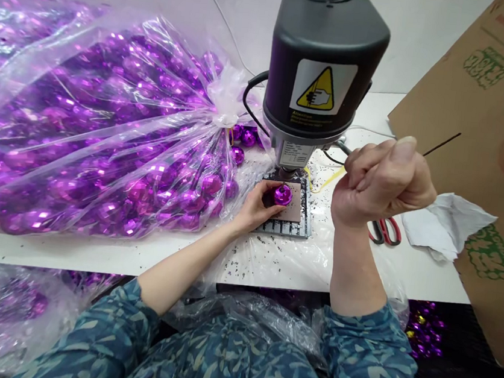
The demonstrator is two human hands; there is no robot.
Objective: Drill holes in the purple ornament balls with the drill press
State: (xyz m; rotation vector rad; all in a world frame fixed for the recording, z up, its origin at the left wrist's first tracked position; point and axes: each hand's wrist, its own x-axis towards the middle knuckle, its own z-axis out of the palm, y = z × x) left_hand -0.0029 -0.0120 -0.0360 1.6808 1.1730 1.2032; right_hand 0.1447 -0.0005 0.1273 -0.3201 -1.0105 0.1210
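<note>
In the head view, a shiny purple faceted ball rests on a flat brown board over the slotted metal base of a small drill press. The thumb and fingers of my left hand close around the ball from its left side. Raised to the right of the machine, my right hand is a fist around the drill press lever, most of it hidden by the fingers; a thin dark rod shows beyond the fist. The drill tip is hard to make out above the ball.
A big tied clear bag of purple balls fills the left of the white table. Red-handled scissors and crumpled white paper lie at right, beside a cardboard box. Dark shavings surround the base. More purple pieces sit below the table.
</note>
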